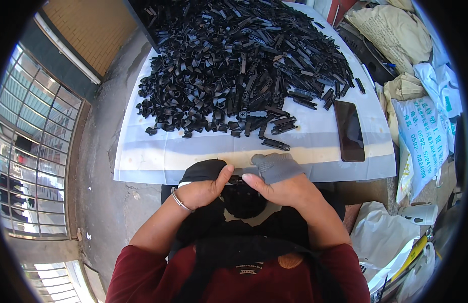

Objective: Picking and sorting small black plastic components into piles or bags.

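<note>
"When you look down through the head view, where is the piece being worked?"

"Between the two grips: a small dark part (237,180), at the near edge of the counter (314,147). The left grip (205,180) and the right grip (278,177) both look closed on it, a thumb at each side; the fingers beneath are hidden, so I can't tell how they support it."

"How would you handle that step?"

"I take it as a two-thumb press, though any joint is too small to make out. I'd brace from below with curled fingers, level the thumbs and push evenly, so it neither twists nor springs loose."

"And the hand coverings?"

"Both thumbs are bare, outside the black covering (200,170) on the left and the grey glove (283,166) on the right. That should help with feel, but an edge could nip skin."

"What about the heap?"

"Beyond the grips, short curved pieces (193,96) lie ahead and leftward, long slim pieces (307,70) ahead and rightward. I'd take any from the near fringe, so nothing slides."
</note>
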`<state>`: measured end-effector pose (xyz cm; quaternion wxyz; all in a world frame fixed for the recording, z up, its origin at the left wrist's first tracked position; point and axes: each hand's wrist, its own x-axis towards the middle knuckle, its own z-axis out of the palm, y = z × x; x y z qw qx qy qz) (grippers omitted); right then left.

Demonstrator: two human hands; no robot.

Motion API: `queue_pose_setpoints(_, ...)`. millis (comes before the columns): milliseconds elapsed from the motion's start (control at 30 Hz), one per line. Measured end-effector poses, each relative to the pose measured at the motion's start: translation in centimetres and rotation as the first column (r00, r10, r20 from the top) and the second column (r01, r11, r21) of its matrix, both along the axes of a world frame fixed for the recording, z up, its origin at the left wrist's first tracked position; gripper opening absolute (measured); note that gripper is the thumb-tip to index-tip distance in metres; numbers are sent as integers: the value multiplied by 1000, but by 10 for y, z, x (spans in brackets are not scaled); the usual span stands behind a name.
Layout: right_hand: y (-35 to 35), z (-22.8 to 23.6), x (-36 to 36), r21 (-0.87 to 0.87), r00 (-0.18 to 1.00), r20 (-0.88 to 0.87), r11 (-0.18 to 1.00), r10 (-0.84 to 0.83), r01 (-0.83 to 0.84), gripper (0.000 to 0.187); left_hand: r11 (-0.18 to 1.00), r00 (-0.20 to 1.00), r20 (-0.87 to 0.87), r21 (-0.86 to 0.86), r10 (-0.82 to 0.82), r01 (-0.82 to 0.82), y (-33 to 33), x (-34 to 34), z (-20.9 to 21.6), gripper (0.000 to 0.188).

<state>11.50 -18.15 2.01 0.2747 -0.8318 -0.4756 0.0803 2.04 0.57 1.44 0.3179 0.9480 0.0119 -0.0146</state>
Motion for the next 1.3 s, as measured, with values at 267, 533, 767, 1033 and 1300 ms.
queue_pose_setpoints(267, 0, -20, 13, 11, 923, 194, 942, -332, 336, 35, 923, 899, 437, 339, 19, -185, 5, 71, -26, 16)
queue_pose_setpoints(533, -4, -3, 12, 15, 955, 180, 971, -236, 237, 28, 922, 841, 539, 340, -32, -183, -2, 53, -26, 13)
queue_pose_setpoints(767, 7, -11, 2, 274, 996, -88, 962, 9, 16, 28, 996, 994, 110, -93, 3, 8, 4, 20, -2, 26)
queue_pose_setpoints(1033, 15, -19, -2, 316, 998, -4, 947, 69, -64, 24, 857, 993, -66, -502, 100, -120, -6, 7, -4, 20)
queue_pose_setpoints(1300, 21, -18, -11, 253, 995, -88, 965, -51, 72, 26, 476, 949, -69, -852, 309, -217, -32, 3, -32, 42)
